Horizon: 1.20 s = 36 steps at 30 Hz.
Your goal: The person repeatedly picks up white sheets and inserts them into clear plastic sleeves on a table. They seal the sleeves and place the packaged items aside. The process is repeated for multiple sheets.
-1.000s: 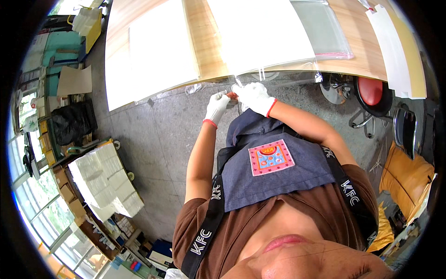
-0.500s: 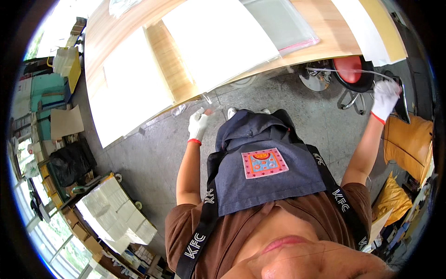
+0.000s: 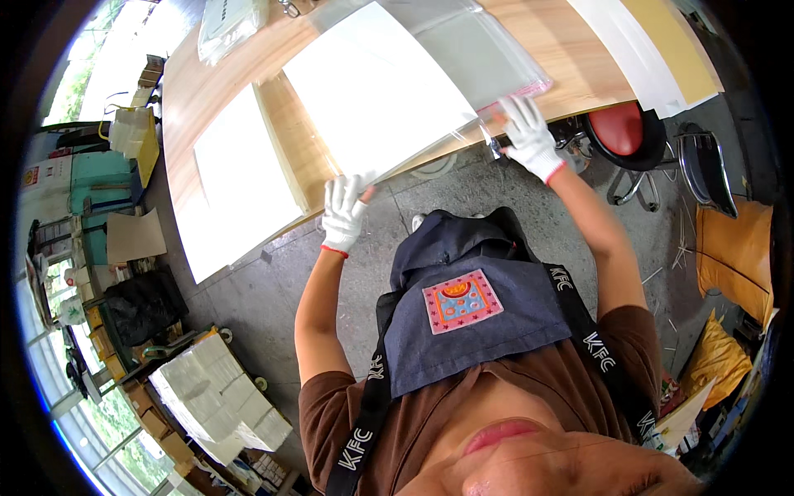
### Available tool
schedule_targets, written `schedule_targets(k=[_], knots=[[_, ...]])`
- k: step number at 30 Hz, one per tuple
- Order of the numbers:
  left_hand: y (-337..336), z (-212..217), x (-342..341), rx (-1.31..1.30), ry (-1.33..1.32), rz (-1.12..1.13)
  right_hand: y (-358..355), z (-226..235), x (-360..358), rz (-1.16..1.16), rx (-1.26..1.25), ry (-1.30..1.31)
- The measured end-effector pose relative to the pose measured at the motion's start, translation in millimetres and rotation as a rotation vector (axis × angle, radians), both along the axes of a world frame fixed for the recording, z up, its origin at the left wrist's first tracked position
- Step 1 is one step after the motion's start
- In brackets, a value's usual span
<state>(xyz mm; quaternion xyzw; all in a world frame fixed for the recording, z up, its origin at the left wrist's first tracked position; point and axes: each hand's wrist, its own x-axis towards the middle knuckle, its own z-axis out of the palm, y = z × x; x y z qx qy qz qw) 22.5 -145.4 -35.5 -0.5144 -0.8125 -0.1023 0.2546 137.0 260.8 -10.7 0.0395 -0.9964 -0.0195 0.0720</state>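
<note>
A long wooden tabletop (image 3: 215,91) spans the far side, with grey floor (image 3: 248,289) below its near edge. On it, left of centre, lies a plain white sheet (image 3: 236,194). To its right is a larger white sheet (image 3: 372,95), partly covered by a clear plastic sleeve (image 3: 475,54) whose pink-edged open end lies at the near right. A red stool (image 3: 633,136) stands on the floor right of the sleeve, and a stack of white packs (image 3: 219,397) sits on the floor near left.

Both hands wear white gloves. The left hand (image 3: 343,211) is at the near corner of the larger sheet, fingers spread and partly curled at its edge; whether it pinches the sheet I cannot tell. The right hand (image 3: 529,136) rests open-fingered at the sleeve's near mouth, touching the plastic.

Judged from here, the sheet overhangs the tabletop's near edge, so an uneven pull by one hand could skew it, crease a corner against the sleeve mouth, or tip it to the floor
</note>
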Motion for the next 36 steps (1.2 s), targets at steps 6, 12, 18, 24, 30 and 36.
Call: schedule_targets(k=[6, 12, 18, 24, 30, 36], knots=[[5.7, 33.9, 10.5, -0.126, -0.238, -0.109, 7.1, -17.0, -38.9, 0.585, -0.011, 0.184], [-8.4, 9.8, 26.4, 0.059, -0.361, 0.129, 14.6, -20.2, -38.3, 0.561, -0.348, 0.229], [-25.1, -20.3, 47.6, 0.342, -0.655, 0.455, -11.9, -19.7, -2.7, 0.103, -0.678, 0.068], [11.8, -72.2, 44.5, 1.433, -1.212, 0.786, -59.5, -46.3, -15.4, -0.429, -0.86, 0.144], [46.4, -61.5, 43.7, 1.803, -1.173, 0.897, -63.5, -56.9, -25.2, -0.605, -0.829, 0.123], [0.6, -123.6, 37.5, 0.991, -1.148, 0.707, -68.0, -37.1, -34.6, -0.587, -0.697, 0.104]])
